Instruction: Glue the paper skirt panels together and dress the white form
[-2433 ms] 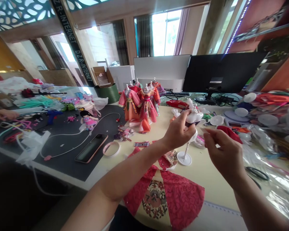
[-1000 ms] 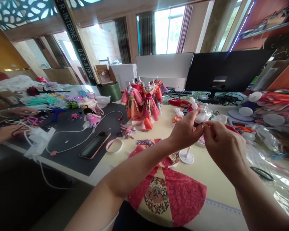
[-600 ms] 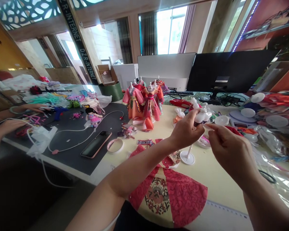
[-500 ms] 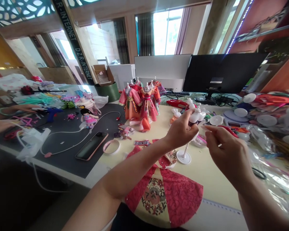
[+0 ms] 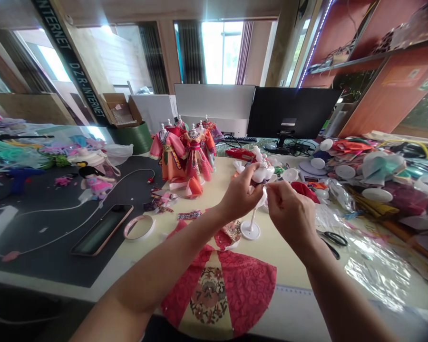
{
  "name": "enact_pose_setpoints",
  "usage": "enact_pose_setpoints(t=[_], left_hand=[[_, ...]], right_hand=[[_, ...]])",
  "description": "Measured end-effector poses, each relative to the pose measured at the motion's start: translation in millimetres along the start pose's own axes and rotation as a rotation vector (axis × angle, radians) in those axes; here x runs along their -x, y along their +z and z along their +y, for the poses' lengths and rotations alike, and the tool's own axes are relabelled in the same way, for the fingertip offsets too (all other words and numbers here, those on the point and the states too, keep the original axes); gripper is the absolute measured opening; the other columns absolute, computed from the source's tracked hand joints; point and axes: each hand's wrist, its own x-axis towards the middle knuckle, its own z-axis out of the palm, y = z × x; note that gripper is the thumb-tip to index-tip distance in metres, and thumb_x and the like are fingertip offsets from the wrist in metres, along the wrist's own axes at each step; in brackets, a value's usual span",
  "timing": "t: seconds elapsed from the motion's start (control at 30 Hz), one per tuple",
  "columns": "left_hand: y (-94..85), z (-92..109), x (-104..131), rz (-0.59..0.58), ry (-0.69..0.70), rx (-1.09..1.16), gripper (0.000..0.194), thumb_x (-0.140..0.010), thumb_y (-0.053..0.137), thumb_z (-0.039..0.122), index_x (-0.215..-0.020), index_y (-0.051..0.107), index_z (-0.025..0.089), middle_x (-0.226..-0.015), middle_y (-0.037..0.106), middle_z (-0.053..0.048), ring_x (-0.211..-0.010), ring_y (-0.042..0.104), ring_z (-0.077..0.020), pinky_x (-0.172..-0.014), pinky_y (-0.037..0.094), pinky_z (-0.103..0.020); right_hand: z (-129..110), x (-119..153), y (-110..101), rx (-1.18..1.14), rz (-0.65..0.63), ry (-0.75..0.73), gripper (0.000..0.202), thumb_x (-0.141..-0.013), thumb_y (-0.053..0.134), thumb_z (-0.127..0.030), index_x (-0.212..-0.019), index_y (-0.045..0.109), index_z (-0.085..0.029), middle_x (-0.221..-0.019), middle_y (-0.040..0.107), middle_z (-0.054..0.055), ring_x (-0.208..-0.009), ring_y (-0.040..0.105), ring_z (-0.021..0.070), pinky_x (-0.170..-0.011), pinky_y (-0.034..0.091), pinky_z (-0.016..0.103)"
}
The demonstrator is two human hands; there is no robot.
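My left hand (image 5: 243,189) is closed around the waist of a small white mannequin (image 5: 263,172) on a round-based stand. Close against its right side, my right hand (image 5: 288,204) is pinched; whatever lies between its fingertips is too small to make out. The stand's white base (image 5: 250,230) rests on the table. Below my forearms lies a red and gold patterned skirt piece (image 5: 249,289), spread flat. A smaller red floral piece (image 5: 228,235) and a strip of patterned trim (image 5: 189,215) lie behind it, partly covered by my left arm.
Several dressed mini mannequins (image 5: 196,156) stand at the back middle. A tape roll (image 5: 140,228), a phone (image 5: 102,230) and a doll (image 5: 96,183) are on the left. Scissors (image 5: 333,240), plastic film (image 5: 374,280) and heaped fabric (image 5: 360,166) lie to the right. Monitors (image 5: 292,111) stand behind.
My right hand has moved in from the right to the mannequin, closing the gap to my left hand. The view has turned right, and the other person's hands at the left are out of sight.
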Motion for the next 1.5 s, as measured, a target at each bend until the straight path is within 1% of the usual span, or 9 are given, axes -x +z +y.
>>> enact_pose_setpoints(t=[0.2,0.37,0.5,0.63,0.8,0.97,1.07,1.3,1.5], left_hand=[[0.2,0,2,0.032,-0.035,0.004,0.044,-0.080,0.053,0.016,-0.123,0.043,0.015,-0.117,0.061,-0.012,-0.105,0.059,-0.0226,-0.089,0.049,-0.037],[0.2,-2,2,0.057,-0.028,-0.005,0.046,-0.078,0.054,0.013,-0.122,0.043,0.015,-0.116,0.061,-0.012,-0.100,0.060,-0.0214,-0.086,0.050,-0.035],[2.7,-1,3,0.071,-0.087,-0.005,0.047,-0.078,0.056,0.015,-0.122,0.043,0.015,-0.106,0.065,-0.010,-0.084,0.063,-0.0186,-0.075,0.053,-0.033],[5.6,-1,2,0.088,-0.082,0.013,0.046,-0.077,0.056,0.014,-0.121,0.044,0.017,-0.112,0.063,-0.011,-0.086,0.062,-0.0182,-0.078,0.053,-0.034],[5.6,-2,1,0.080,-0.076,0.051,0.047,-0.076,0.053,0.009,-0.122,0.042,0.016,-0.117,0.060,-0.012,-0.092,0.061,-0.0193,-0.078,0.054,-0.032],[5.7,0,1,0.054,-0.053,0.026,0.046,-0.077,0.057,0.014,-0.121,0.044,0.019,-0.109,0.062,-0.008,-0.086,0.061,-0.0185,-0.072,0.053,-0.030],[6.3,-1,1,0.043,-0.059,-0.004,0.048,-0.077,0.057,0.014,-0.122,0.043,0.019,-0.112,0.062,-0.008,-0.079,0.061,-0.0172,-0.069,0.053,-0.031],[5.6,1,4,-0.030,0.006,-0.049,0.045,-0.082,0.050,0.018,-0.126,0.037,0.020,-0.122,0.057,-0.011,-0.104,0.058,-0.0236,-0.086,0.050,-0.037],[7.8,6,2,-0.011,0.015,-0.081,0.045,-0.080,0.049,0.013,-0.124,0.038,0.016,-0.123,0.056,-0.012,-0.106,0.058,-0.0230,-0.088,0.050,-0.037]], right_hand=[[-9,-3,11,0.069,0.102,-0.034,0.022,-0.084,0.044,-0.024,-0.075,0.062,-0.016,-0.049,0.058,0.002,-0.042,0.047,0.0111,-0.044,0.024,0.024],[-12,-3,19,0.124,0.110,-0.045,0.023,-0.084,0.043,-0.024,-0.074,0.063,-0.016,-0.048,0.057,0.002,-0.041,0.047,0.0113,-0.045,0.023,0.024],[-9,-2,15,0.050,0.055,-0.009,0.026,-0.085,0.043,-0.026,-0.087,0.066,-0.015,-0.055,0.063,0.004,-0.044,0.052,0.0133,-0.045,0.027,0.024],[-3,2,7,-0.148,-0.048,0.053,0.030,-0.086,0.044,-0.029,-0.099,0.067,-0.015,-0.063,0.068,0.006,-0.050,0.058,0.0157,-0.050,0.038,0.026],[-1,9,1,-0.081,0.015,0.003,0.030,-0.085,0.046,-0.027,-0.100,0.069,-0.016,-0.073,0.072,0.008,-0.052,0.059,0.0161,-0.050,0.038,0.027],[0,9,3,0.008,0.018,0.019,0.029,-0.085,0.047,-0.028,-0.095,0.070,-0.016,-0.053,0.062,0.004,-0.045,0.052,0.0145,-0.046,0.031,0.025],[0,5,2,0.049,-0.016,0.028,0.029,-0.085,0.046,-0.029,-0.092,0.070,-0.016,-0.049,0.057,0.002,-0.045,0.050,0.0146,-0.045,0.028,0.024],[-3,-1,-2,0.155,-0.159,0.033,0.026,-0.081,0.044,-0.027,-0.081,0.067,-0.015,-0.049,0.053,0.003,-0.044,0.042,0.0133,-0.046,0.021,0.024],[5,3,4,0.059,-0.097,0.059,0.028,-0.078,0.044,-0.030,-0.085,0.068,-0.015,-0.054,0.060,0.005,-0.049,0.050,0.0160,-0.047,0.027,0.024]])
